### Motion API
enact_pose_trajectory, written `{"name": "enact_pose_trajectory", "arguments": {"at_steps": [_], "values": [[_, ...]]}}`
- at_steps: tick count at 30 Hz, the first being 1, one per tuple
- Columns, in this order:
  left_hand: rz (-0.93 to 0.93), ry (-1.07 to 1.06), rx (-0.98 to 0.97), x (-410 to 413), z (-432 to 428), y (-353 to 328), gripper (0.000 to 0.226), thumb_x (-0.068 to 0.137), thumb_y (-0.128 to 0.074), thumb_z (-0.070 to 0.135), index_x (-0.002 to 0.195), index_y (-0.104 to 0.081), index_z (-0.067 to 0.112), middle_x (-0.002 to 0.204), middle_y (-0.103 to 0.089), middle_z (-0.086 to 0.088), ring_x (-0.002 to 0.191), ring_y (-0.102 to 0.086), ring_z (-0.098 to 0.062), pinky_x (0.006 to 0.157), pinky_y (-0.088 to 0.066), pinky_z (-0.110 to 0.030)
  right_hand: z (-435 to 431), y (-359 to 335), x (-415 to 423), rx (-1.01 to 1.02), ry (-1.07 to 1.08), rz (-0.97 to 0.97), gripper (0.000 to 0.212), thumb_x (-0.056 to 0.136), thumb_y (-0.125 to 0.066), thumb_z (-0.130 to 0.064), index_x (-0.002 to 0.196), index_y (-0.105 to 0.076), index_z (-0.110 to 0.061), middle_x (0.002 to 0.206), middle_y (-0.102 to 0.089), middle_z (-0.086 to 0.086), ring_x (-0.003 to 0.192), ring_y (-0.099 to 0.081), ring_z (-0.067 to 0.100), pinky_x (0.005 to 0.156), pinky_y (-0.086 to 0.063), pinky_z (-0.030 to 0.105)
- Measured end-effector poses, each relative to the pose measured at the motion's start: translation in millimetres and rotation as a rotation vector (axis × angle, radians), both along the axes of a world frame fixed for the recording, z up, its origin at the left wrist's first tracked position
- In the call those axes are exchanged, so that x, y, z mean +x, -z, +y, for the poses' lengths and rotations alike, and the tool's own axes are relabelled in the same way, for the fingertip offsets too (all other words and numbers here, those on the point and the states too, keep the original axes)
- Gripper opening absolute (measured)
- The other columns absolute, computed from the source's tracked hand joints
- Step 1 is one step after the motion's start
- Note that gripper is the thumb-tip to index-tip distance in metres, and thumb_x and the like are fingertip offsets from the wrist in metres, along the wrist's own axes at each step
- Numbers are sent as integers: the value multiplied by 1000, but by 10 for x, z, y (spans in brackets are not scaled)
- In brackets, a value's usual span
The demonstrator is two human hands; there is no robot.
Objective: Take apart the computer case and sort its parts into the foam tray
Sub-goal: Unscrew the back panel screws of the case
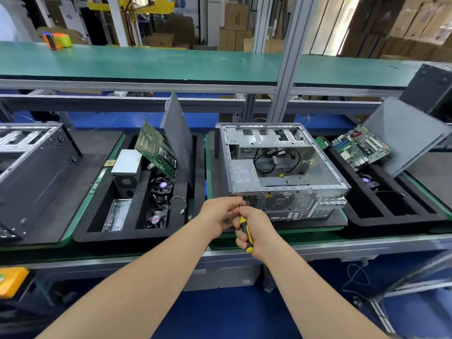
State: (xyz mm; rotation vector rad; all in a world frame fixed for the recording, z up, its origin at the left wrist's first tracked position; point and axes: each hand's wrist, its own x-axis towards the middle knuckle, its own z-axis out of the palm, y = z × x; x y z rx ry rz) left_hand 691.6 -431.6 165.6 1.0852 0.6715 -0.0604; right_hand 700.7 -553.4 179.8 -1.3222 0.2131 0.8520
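An open computer case [288, 165] lies on its side in the middle of the bench, its rear panel facing me, with a power supply [242, 174] and loose black cables inside. My right hand [256, 228] grips a yellow and black screwdriver [245, 234] whose tip points at the case's rear left corner. My left hand [219, 214] is curled around the screwdriver's shaft near that corner. To the left, a black foam tray [80, 231] holds a power supply, a circuit board, fans, a metal bracket and a side panel [178, 140].
Another dark case [34, 172] lies at the far left. A second foam tray [362, 221] at the right holds a motherboard [362, 148] and a leaning panel [406, 145]. A green shelf [146, 62] runs behind. An aluminium post [286, 69] stands behind the case.
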Motion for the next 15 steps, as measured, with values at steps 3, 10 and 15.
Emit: {"name": "enact_pose_trajectory", "arguments": {"at_steps": [3, 10, 15], "values": [[-8, -7, -17, -6, -17, 3, 25, 88, -77, 17, 110, -76, 6, 108, -78, -8, 85, -70, -18, 70, -54, -32, 11, 25, -7, -251, -44, -258, 26, 110, -39, -23, 107, -60, -8, 65, -59, 7, 38, -40, 18, 41, -32, 26], [5, -17, -68, -17, -107, -25, 27, 87, -78, 21, 112, -76, 12, 107, -78, -6, 97, -70, -20, 91, -57, -40, 59, 116, 31, -1001, -288, -978, 34, 105, -43, -21, 139, -49, -20, 120, -64, 16, 109, -64, 38, 76, -44, 40], [-7, -51, -78, -20, -130, -24, 25, 87, -79, 21, 109, -77, 11, 104, -78, -7, 97, -72, -22, 95, -56, -41, 62, 130, 54, -1106, -401, -1069, 48, 103, -48, -18, 150, -38, -18, 126, -64, 16, 113, -64, 37, 78, -45, 41]]}}
